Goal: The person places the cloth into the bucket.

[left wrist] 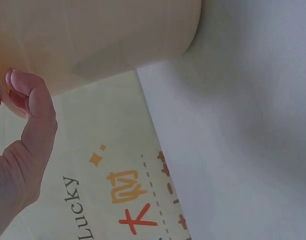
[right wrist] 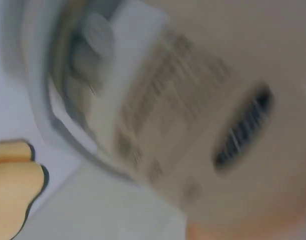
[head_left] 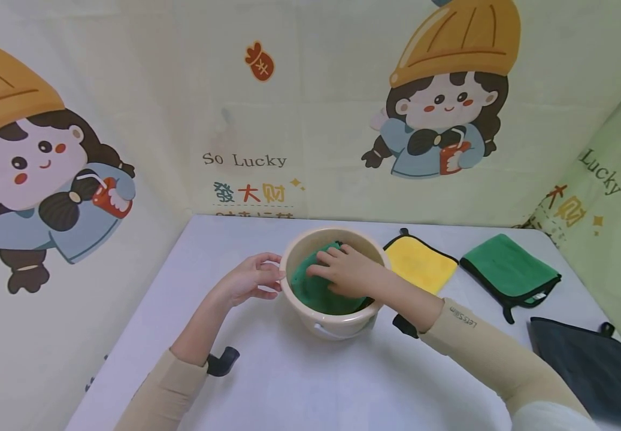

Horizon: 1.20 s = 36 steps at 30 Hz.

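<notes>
A cream bucket (head_left: 337, 320) with a thin handle stands upright on the white table. At its left rim is my left hand (head_left: 253, 279); in the left wrist view that hand (left wrist: 35, 120) pinches the rim between bent fingers. My right hand (head_left: 350, 270) reaches inside over the rim, its spread fingers resting on a green cloth (head_left: 315, 293) with dark edging. Part of that cloth is hidden beneath the hand. In the right wrist view the bucket's printed side (right wrist: 162, 100) is blurred, and only a sliver of skin shows at the bottom.
Right of the bucket lies a yellow cloth (head_left: 420, 260) with black edging. Farther right are a folded green cloth (head_left: 509, 266) and a dark grey cloth (head_left: 590, 365) near the table's edge. A patterned curtain (head_left: 337, 131) hangs behind the table.
</notes>
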Each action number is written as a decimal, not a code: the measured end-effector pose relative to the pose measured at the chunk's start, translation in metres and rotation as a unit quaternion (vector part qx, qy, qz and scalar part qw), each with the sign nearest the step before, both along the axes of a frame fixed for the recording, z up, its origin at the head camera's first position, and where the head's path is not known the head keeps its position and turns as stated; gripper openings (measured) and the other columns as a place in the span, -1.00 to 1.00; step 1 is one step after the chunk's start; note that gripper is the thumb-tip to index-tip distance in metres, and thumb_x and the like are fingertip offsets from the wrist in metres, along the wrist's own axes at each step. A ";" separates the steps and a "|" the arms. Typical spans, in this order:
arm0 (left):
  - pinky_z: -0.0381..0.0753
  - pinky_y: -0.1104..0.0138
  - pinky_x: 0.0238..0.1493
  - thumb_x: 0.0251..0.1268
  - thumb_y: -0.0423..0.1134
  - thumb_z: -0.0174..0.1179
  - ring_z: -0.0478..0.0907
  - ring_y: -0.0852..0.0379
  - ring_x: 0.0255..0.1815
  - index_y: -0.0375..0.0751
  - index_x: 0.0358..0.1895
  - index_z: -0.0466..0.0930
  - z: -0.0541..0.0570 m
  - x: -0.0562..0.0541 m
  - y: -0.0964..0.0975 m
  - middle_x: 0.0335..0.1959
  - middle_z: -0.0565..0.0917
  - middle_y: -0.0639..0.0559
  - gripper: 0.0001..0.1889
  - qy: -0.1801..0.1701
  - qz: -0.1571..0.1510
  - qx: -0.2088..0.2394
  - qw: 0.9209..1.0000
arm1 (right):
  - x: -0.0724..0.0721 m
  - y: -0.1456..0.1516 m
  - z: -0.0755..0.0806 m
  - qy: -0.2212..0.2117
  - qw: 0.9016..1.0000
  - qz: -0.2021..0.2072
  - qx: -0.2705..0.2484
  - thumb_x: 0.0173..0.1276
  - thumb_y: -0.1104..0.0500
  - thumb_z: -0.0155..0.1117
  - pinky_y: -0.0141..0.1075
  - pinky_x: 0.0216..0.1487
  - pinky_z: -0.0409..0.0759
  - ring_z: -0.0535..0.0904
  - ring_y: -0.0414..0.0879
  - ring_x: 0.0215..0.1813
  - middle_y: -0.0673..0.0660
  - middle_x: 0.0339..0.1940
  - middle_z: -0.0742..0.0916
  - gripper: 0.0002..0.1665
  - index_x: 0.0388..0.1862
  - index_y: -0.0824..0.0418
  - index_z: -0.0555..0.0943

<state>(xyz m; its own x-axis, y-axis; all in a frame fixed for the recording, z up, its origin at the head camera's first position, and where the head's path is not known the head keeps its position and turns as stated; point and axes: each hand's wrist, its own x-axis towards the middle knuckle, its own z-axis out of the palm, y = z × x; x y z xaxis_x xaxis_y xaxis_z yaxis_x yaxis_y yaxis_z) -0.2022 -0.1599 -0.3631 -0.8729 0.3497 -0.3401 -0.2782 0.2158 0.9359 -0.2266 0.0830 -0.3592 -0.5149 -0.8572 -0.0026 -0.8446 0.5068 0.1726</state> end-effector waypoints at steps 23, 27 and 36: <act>0.63 0.16 -0.21 0.21 -0.29 0.14 0.58 0.05 -0.37 -0.32 0.17 0.26 0.000 0.000 -0.002 -0.33 0.59 -0.03 -0.53 0.002 0.004 0.001 1.000 | -0.056 0.132 -0.057 -0.111 0.897 -0.395 -0.163 0.04 -0.30 0.26 0.31 0.24 -0.09 -0.02 0.36 0.34 0.38 0.37 0.12 0.10 0.43 0.07 0.00; 0.61 0.12 -0.17 0.21 -0.29 0.14 0.59 0.00 -0.33 -0.34 0.16 0.26 -0.001 0.000 -0.003 -0.33 0.59 -0.03 -0.53 0.001 0.001 0.003 1.000 | -0.055 0.137 -0.080 -0.162 0.888 -0.409 -0.132 -0.03 -0.42 0.21 0.35 0.23 -0.14 -0.04 0.40 0.33 0.41 0.36 0.11 0.18 0.44 0.08 -0.01; 0.60 0.12 -0.15 0.22 -0.28 0.14 0.59 0.01 -0.32 -0.34 0.17 0.25 0.000 -0.001 -0.002 -0.32 0.61 -0.02 -0.52 0.000 -0.003 0.001 1.000 | -0.052 0.138 -0.104 -0.176 0.887 -0.408 -0.128 -0.08 -0.48 0.18 0.40 0.18 -0.16 0.03 0.45 0.27 0.44 0.30 0.18 0.19 0.40 0.14 0.09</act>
<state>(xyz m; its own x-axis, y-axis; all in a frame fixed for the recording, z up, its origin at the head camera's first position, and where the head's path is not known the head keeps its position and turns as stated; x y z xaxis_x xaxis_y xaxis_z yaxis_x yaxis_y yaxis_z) -0.2028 -0.1620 -0.3632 -0.8708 0.3562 -0.3389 -0.2765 0.2152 0.9366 -0.2790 0.2207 -0.4637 -0.9698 -0.1961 -0.1450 -0.1582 0.9583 -0.2378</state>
